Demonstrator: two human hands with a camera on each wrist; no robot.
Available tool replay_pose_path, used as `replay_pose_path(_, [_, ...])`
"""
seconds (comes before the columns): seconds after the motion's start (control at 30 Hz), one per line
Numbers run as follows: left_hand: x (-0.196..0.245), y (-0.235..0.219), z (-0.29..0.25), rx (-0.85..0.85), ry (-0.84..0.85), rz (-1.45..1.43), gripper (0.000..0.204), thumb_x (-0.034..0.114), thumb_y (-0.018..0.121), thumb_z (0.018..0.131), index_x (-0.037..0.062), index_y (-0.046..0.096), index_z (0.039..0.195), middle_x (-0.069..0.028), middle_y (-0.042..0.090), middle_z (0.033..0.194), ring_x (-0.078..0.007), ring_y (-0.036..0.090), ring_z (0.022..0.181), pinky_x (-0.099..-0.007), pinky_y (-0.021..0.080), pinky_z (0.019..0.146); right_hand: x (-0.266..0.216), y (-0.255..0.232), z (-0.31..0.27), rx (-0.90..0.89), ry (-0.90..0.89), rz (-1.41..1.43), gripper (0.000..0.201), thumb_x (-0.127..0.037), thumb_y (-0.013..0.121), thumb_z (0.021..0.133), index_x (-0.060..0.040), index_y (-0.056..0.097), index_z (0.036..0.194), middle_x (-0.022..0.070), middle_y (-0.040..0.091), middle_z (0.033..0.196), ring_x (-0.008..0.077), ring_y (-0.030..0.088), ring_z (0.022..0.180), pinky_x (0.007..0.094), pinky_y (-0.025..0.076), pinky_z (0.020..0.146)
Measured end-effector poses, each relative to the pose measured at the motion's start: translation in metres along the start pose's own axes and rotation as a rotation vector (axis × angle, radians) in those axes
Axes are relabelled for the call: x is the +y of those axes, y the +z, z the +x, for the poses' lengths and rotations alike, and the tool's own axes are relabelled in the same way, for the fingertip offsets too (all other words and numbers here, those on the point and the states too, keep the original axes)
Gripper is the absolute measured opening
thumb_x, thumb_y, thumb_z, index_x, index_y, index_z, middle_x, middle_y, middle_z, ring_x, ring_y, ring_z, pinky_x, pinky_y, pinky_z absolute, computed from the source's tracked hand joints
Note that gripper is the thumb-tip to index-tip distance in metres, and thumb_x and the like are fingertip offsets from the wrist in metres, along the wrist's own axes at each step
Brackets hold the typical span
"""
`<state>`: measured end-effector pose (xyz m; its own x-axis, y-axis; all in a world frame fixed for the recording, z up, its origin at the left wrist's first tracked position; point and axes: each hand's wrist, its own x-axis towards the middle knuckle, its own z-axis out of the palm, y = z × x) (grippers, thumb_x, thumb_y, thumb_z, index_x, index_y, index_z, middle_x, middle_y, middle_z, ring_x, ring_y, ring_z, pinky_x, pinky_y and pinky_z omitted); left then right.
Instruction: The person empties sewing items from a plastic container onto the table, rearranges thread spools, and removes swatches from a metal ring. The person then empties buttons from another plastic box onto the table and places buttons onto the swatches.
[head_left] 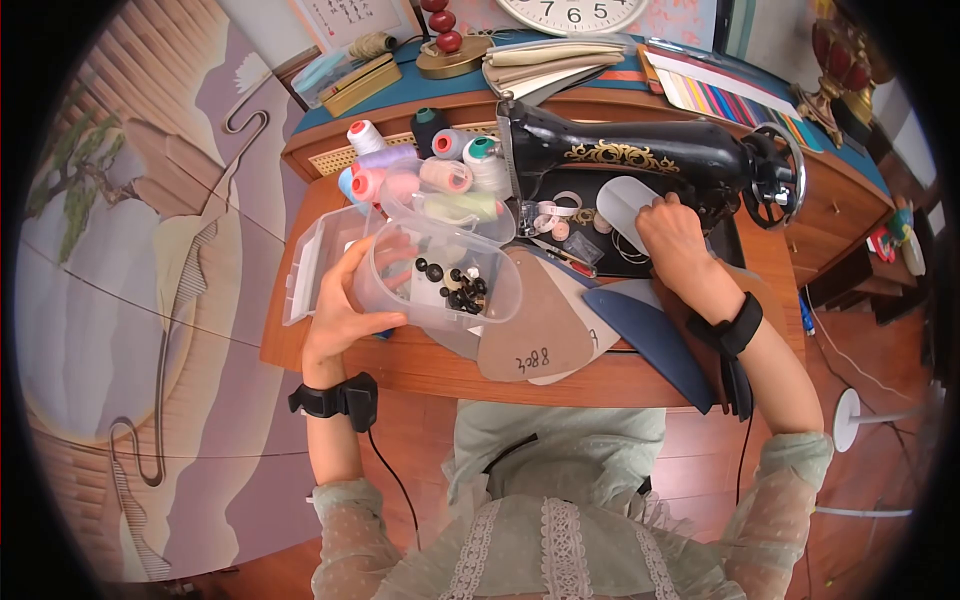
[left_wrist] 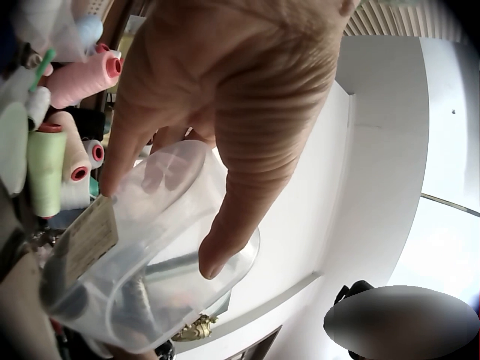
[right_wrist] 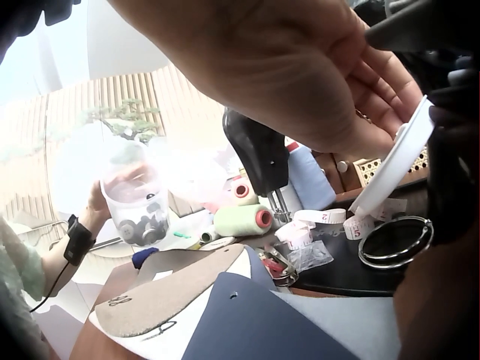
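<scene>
My left hand (head_left: 340, 305) grips a clear plastic tub (head_left: 508, 285) by its side, thumb and fingers spread around the wall. Black buttons (head_left: 462, 292) lie inside it, together with a few lighter ones. The left wrist view shows a pale label (left_wrist: 91, 240) on the tub's wall. In front of the sewing machine, my right hand (head_left: 675, 240) pinches a whitish round-ended lid (head_left: 624, 203) by its edge. Seen from the right wrist, the lid (right_wrist: 397, 165) stands tilted, close over rolled measuring tapes (right_wrist: 358, 226).
The black sewing machine (head_left: 640, 150) stands behind the right hand. Thread cones (head_left: 440, 178) crowd the left rear. Brown and blue pattern pieces (head_left: 540, 325) overlap along the table's front edge. Scissors (head_left: 575, 262) lie near the tapes. An open clear case (head_left: 318, 265) sits left of the tub.
</scene>
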<state>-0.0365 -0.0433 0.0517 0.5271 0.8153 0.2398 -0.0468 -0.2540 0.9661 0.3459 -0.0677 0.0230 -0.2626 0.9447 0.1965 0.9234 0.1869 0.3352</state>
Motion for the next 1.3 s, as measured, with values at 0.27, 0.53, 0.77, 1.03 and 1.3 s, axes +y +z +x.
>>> replay_pose_path(0.27, [0.002, 0.000, 0.003, 0.019, -0.003, 0.180, 0.084, 0.006, 0.084, 0.059, -0.0019, 0.044, 0.133, -0.0119, 0.050, 0.129, -0.0236, 0.050, 0.120, -0.0387, 0.042, 0.102, 0.007, -0.040, -0.019, 0.131, 0.028, 0.238, 0.009, 0.001, 0.063, 0.067, 0.0018, 0.063, 0.076, 0.0158, 0.064, 0.084, 0.0308, 0.061, 0.082, 0.0367, 0.052, 0.071])
replay_pose_path(0.53, [0.027, 0.030, 0.023, 0.093, -0.043, 0.501, 0.081, 0.015, 0.085, 0.059, 0.0019, 0.049, 0.130, -0.0093, 0.056, 0.122, -0.0178, 0.052, 0.113, -0.0324, 0.041, 0.097, 0.012, -0.056, -0.022, 0.037, -0.035, 0.718, 0.010, -0.003, 0.057, 0.077, 0.0015, 0.063, 0.084, 0.0180, 0.062, 0.082, 0.0356, 0.061, 0.080, 0.0407, 0.047, 0.071])
replay_pose_path(0.77, [0.027, 0.047, 0.038, 0.194, 0.033, 0.686, 0.068, 0.026, 0.085, 0.061, 0.0035, 0.054, 0.119, -0.0102, 0.063, 0.108, -0.0186, 0.061, 0.096, -0.0328, 0.048, 0.082, 0.008, -0.047, -0.021, -0.001, -0.042, 0.792, 0.005, -0.001, 0.058, 0.074, 0.0025, 0.062, 0.074, 0.0208, 0.063, 0.075, 0.0385, 0.061, 0.076, 0.0441, 0.048, 0.070])
replay_pose_path(1.03, [0.040, 0.073, 0.059, 0.175, 0.096, 0.900, 0.067, 0.035, 0.082, 0.062, 0.0016, 0.056, 0.113, -0.0153, 0.065, 0.102, -0.0264, 0.064, 0.089, -0.0343, 0.050, 0.079, 0.004, -0.043, -0.021, -0.048, -0.051, 0.790, 0.007, -0.004, 0.059, 0.076, 0.0016, 0.062, 0.073, 0.0210, 0.063, 0.076, 0.0381, 0.062, 0.077, 0.0433, 0.049, 0.071])
replay_pose_path(1.3, [0.037, 0.092, 0.070, 0.038, 0.195, 1.024, 0.065, 0.036, 0.079, 0.062, 0.0017, 0.056, 0.112, -0.0187, 0.062, 0.102, -0.0344, 0.061, 0.093, -0.0399, 0.049, 0.080, 0.004, -0.034, -0.024, -0.089, -0.061, 0.756, 0.006, -0.004, 0.058, 0.076, 0.0017, 0.061, 0.076, 0.0193, 0.063, 0.077, 0.0372, 0.061, 0.077, 0.0422, 0.048, 0.069])
